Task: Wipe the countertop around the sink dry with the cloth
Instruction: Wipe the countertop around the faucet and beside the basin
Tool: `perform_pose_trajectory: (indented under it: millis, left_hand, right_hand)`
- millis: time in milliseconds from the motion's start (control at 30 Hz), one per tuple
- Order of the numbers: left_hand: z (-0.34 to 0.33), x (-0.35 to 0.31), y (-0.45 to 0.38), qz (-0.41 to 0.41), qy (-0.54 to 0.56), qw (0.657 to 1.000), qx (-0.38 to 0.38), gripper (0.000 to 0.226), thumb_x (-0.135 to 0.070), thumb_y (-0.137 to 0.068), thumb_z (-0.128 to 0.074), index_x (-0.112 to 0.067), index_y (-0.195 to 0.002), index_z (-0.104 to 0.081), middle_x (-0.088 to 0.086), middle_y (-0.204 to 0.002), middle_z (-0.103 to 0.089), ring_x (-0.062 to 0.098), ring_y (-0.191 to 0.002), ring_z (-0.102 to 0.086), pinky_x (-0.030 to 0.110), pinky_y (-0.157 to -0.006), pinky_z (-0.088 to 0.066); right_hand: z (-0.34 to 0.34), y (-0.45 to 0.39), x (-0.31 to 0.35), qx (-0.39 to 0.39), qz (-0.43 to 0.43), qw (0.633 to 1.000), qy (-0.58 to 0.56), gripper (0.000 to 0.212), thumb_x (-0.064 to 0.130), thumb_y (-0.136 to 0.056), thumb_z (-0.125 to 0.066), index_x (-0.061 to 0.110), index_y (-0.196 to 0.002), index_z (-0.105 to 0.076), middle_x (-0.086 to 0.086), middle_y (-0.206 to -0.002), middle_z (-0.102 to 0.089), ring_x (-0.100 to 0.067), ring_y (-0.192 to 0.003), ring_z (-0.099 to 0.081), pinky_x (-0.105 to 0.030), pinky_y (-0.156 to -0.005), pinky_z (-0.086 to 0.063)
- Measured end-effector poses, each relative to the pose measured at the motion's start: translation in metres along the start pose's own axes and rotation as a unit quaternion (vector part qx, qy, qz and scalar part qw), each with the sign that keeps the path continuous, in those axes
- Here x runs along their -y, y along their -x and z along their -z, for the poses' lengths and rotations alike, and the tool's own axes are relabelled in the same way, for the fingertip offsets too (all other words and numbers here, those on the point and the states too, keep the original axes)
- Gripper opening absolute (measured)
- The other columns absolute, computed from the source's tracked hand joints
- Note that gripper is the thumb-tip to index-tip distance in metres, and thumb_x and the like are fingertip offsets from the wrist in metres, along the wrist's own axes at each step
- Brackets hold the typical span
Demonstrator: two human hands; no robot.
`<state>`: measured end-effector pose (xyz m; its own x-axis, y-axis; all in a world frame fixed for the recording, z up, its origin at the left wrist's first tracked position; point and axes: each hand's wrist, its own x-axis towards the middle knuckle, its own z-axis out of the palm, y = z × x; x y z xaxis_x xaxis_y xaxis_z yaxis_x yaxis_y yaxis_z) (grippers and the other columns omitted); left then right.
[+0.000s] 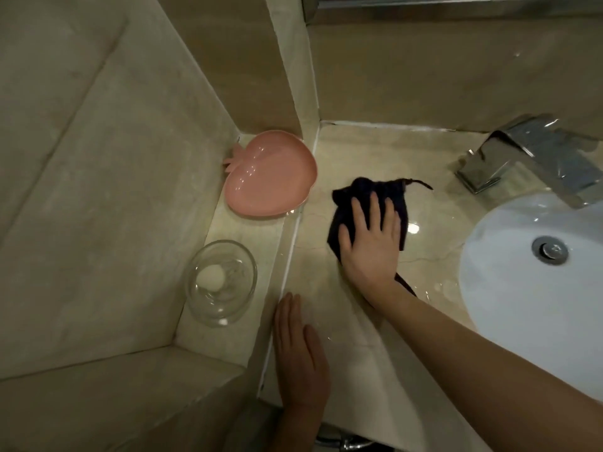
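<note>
The glossy beige marble tabletop surrounds the white oval ceramic sink and shows wet patches beside its rim. A chrome square faucet stands behind the sink. Left of the sink, on a raised ledge, lie a pink apple-shaped plastic dish and a clear round glass bowl. The right hand presses flat, fingers straight, grip released, on the dark navy cloth left of the sink. The left hand rests flat, farther left, grip released.
</note>
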<state>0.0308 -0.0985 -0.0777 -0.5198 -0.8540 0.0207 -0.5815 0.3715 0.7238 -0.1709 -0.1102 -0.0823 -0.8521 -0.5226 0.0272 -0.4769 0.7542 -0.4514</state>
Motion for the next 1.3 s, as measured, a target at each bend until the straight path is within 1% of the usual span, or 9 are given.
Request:
perform_pose_trajectory:
  millis: [167,300,467,600,767,900,1100,1200,1300]
  left_hand:
    - [0.002,0.000,0.002,0.022,0.013,1.000,0.002,0.050,-0.033,-0.103,-0.026,-0.022,-0.151,-0.034,-0.002,-0.158,-0.035,0.011,-0.147,-0.028,0.014,-0.117,-0.019]
    - [0.003,-0.001,0.000,0.018,0.016,1.000,-0.005,0.050,-0.032,-0.104,-0.025,-0.017,-0.151,-0.036,0.001,-0.158,-0.034,0.009,-0.146,-0.030,0.014,-0.116,-0.019]
    - [0.004,0.000,0.000,0.021,0.016,1.000,-0.011,0.050,-0.034,-0.105,-0.025,-0.015,-0.150,-0.039,0.003,-0.156,-0.037,0.009,-0.144,-0.033,0.009,-0.113,-0.020]
    - [0.002,0.000,0.000,0.000,0.006,1.000,-0.015,0.049,-0.027,-0.104,-0.028,-0.009,-0.147,-0.043,0.007,-0.154,-0.039,0.014,-0.143,-0.035,0.014,-0.115,-0.019]
    - [0.002,-0.003,0.001,0.020,-0.001,1.000,-0.008,0.051,-0.030,-0.103,-0.025,-0.017,-0.150,-0.040,0.000,-0.158,-0.034,0.011,-0.144,-0.031,0.010,-0.114,-0.017]
    - [0.000,-0.001,0.001,0.022,0.003,1.000,-0.005,0.050,-0.030,-0.102,-0.027,-0.019,-0.149,-0.042,-0.003,-0.158,-0.033,0.010,-0.146,-0.030,0.027,-0.118,-0.026]
    - [0.000,0.002,0.002,-0.012,0.025,1.000,-0.013,0.046,-0.026,-0.101,-0.036,-0.008,-0.139,-0.054,0.004,-0.151,-0.044,0.019,-0.143,-0.036,0.032,-0.117,-0.031]
    - [0.008,-0.004,0.001,-0.001,0.028,1.000,0.007,0.040,-0.037,-0.102,-0.040,-0.022,-0.133,-0.060,-0.005,-0.146,-0.049,0.015,-0.141,-0.039,0.032,-0.115,-0.035]
    - [0.051,-0.037,0.000,0.114,0.208,0.965,0.112,0.037,-0.057,-0.097,-0.047,-0.051,-0.134,-0.051,-0.024,-0.139,-0.052,-0.002,-0.131,-0.047,0.020,-0.105,-0.042]
  right_hand:
    - [-0.018,0.023,0.034,0.019,0.047,0.999,-0.003,0.056,0.039,-0.100,-0.045,0.016,-0.151,-0.042,-0.017,-0.162,-0.029,-0.038,-0.151,-0.019,-0.049,-0.125,-0.010]
    - [-0.015,0.067,0.033,0.090,0.134,0.987,-0.025,0.061,0.048,-0.099,-0.044,0.024,-0.154,-0.037,-0.013,-0.165,-0.020,-0.035,-0.154,-0.008,-0.048,-0.125,-0.004]
    - [0.000,0.107,-0.001,0.140,0.251,0.958,0.022,0.061,0.055,-0.099,-0.042,0.028,-0.153,-0.039,-0.007,-0.164,-0.027,-0.033,-0.153,-0.016,-0.049,-0.124,-0.017]
    - [0.034,0.109,-0.056,0.086,0.182,0.980,0.002,0.055,0.045,-0.100,-0.051,0.024,-0.151,-0.045,-0.007,-0.163,-0.030,-0.030,-0.152,-0.020,-0.047,-0.123,-0.019]
    - [0.074,0.099,-0.120,0.028,0.050,0.998,0.010,0.052,0.040,-0.104,-0.040,0.021,-0.152,-0.042,-0.007,-0.163,-0.029,-0.028,-0.152,-0.021,-0.045,-0.123,-0.024]
    - [0.082,0.103,-0.128,0.042,-0.094,0.987,-0.125,0.046,0.037,-0.108,-0.034,0.026,-0.152,-0.035,-0.001,-0.153,-0.040,-0.019,-0.140,-0.038,-0.034,-0.107,-0.038]
    - [0.095,0.116,-0.093,-0.071,-0.089,0.979,-0.168,0.034,0.027,-0.103,-0.052,0.022,-0.136,-0.053,0.004,-0.121,-0.056,-0.021,-0.117,-0.049,-0.037,-0.091,-0.045]
    - [0.104,0.119,-0.062,0.047,-0.041,0.970,-0.235,0.059,0.032,-0.096,-0.066,0.031,-0.147,-0.037,0.012,-0.121,-0.058,-0.009,-0.107,-0.057,-0.025,-0.090,-0.043]
    - [0.116,0.131,-0.024,0.217,0.058,0.937,-0.267,0.074,0.035,-0.088,-0.075,0.038,-0.146,-0.030,0.011,-0.112,-0.065,-0.007,-0.098,-0.065,-0.028,-0.089,-0.052]
